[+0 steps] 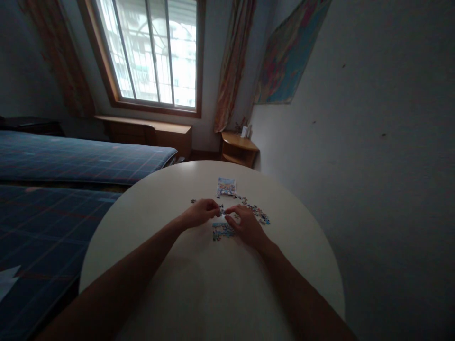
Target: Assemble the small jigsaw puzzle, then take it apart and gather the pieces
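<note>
My left hand (202, 212) and my right hand (246, 225) meet over the middle of a round white table (156, 265). Between their fingertips are small jigsaw puzzle pieces (222, 211). The left fingers are pinched together on a puzzle piece. My right thumb and forefinger are also curled close about a piece, too small to make out well. Just below the hands lies a joined section of the puzzle (221, 231), partly covered by my right hand. Loose pieces (261, 214) spread to the right, and a lone piece (193, 201) lies left of my left hand.
Beyond the hands lies a small picture sheet or packet (226, 186) on the table. A bed with a blue checked mattress (88, 158) stands at the left. A wooden corner shelf (239, 142) is behind the table, and a white wall (373, 189) rises at the right.
</note>
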{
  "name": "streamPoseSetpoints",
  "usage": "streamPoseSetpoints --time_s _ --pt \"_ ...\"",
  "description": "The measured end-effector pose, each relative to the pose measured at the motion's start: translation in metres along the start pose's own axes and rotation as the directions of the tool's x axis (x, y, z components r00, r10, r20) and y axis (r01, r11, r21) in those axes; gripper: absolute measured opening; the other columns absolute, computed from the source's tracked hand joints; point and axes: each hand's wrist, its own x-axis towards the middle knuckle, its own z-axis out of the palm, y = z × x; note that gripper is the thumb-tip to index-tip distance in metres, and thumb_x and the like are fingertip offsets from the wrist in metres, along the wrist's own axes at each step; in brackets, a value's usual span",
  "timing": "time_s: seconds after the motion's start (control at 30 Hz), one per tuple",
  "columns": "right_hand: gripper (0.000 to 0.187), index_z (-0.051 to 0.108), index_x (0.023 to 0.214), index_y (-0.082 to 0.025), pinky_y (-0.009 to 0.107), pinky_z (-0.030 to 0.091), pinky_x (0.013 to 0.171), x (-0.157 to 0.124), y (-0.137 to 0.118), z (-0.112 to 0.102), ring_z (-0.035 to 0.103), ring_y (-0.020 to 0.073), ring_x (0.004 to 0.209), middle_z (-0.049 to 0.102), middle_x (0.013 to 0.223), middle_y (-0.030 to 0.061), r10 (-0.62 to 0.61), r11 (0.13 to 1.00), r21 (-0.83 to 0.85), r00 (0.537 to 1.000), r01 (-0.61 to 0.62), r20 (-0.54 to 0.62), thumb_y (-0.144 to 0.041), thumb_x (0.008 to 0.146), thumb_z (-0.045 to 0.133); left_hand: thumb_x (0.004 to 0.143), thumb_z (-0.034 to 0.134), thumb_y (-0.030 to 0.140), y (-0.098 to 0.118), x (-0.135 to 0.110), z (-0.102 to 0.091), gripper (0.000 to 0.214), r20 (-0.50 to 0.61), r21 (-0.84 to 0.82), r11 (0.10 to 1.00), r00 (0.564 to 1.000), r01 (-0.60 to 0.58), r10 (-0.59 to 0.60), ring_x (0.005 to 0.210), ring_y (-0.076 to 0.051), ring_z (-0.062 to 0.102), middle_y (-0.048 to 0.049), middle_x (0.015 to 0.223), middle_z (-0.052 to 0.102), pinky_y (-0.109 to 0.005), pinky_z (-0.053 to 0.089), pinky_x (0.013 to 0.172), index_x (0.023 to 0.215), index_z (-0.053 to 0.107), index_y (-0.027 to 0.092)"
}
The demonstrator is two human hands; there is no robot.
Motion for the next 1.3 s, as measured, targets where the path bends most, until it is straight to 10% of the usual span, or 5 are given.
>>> streamPoseSetpoints --time_s 1.3 --pt "0.013 0.070 0.097 -0.020 0.033 0.046 0.089 -0.001 0.007 0.004 0.066 0.0189 0.093 0.073 0.093 0.0049 -0.012 0.998 0.068 0.997 0.006 0.079 -0.020 0.089 0.060 0.075 0.064 0.031 -0.004 -0.005 0.013 0.022 0.086 0.090 0.996 0.996 0.005 -0.013 0.066 -0.014 0.060 -0.0030 0.074 0.069 -0.022 0.043 0.060 0.086 0.068 0.013"
